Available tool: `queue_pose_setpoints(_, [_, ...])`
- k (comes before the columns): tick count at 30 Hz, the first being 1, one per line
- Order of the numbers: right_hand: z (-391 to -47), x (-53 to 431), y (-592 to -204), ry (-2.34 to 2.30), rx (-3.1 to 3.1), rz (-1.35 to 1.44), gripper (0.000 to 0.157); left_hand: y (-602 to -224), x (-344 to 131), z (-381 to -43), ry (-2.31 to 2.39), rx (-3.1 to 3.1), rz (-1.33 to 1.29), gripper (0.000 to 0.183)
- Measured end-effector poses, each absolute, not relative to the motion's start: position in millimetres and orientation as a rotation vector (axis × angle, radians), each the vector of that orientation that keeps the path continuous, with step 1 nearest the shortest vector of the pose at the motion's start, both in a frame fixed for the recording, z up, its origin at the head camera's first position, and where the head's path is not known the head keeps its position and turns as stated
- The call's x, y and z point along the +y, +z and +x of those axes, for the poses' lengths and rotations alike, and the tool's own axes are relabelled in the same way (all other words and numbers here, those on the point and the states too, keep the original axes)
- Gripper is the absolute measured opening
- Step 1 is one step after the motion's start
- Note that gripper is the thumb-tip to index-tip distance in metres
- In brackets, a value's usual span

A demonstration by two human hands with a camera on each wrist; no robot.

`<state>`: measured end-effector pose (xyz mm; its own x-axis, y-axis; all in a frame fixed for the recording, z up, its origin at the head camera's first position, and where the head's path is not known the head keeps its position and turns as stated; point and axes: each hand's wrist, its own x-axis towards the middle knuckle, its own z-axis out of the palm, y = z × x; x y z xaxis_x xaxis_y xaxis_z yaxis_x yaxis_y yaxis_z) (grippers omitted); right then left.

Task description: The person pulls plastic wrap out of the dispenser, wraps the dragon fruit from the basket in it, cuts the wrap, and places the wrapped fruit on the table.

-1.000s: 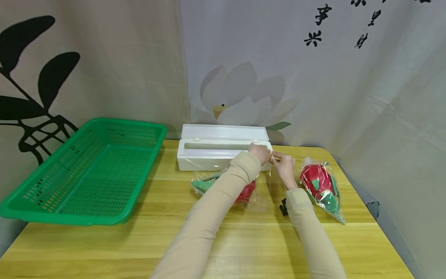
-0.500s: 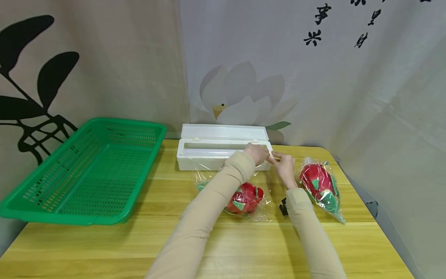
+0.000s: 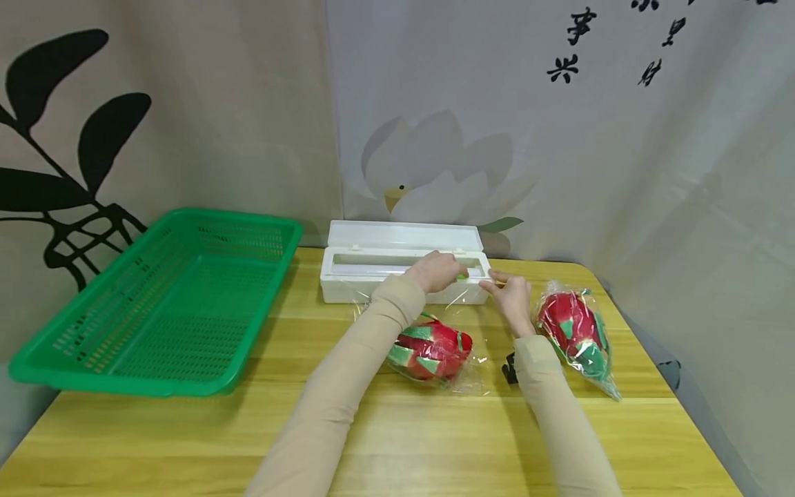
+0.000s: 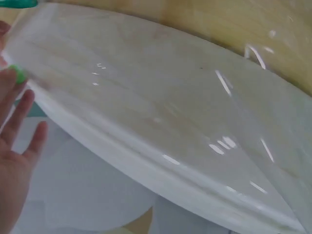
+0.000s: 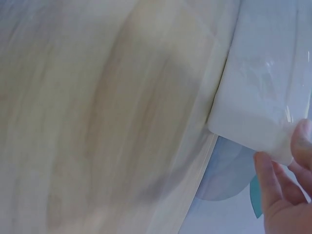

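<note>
A white plastic-wrap dispenser box stands at the back of the table, its lid up. Clear film comes over its front and hangs toward a red and green dragon fruit. My left hand is over the box's right half; its fingers pinch a small green slider on the box's edge. At the right end of the box, my right hand grips the corner, thumb on the front and fingers on the end, as the right wrist view shows. My left forearm partly covers the film.
To the right lies another dragon fruit wrapped in clear film. A large green basket stands on the left. Beside my right sleeve is a small black object. A printed curtain hangs behind the wooden table.
My left hand has moved left along the box, away from the right hand, and the green slider now shows. The nearer dragon fruit has come into fuller view. My right hand stays at the corner.
</note>
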<state>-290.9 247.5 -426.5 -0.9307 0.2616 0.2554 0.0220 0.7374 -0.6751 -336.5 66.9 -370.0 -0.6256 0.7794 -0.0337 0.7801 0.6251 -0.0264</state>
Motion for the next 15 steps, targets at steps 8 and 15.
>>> queue_pose_setpoints(8, [-291.7,246.8,-427.6,1.022,-2.603,-0.231,0.041,-377.4,62.1,-347.3,0.037,2.834,1.443,0.027])
queue_pose_setpoints(15, [-291.6,247.1,-426.9,1.072,-2.628,-0.279,0.043,-373.0,35.0,-351.0,0.104,2.843,1.453,0.02])
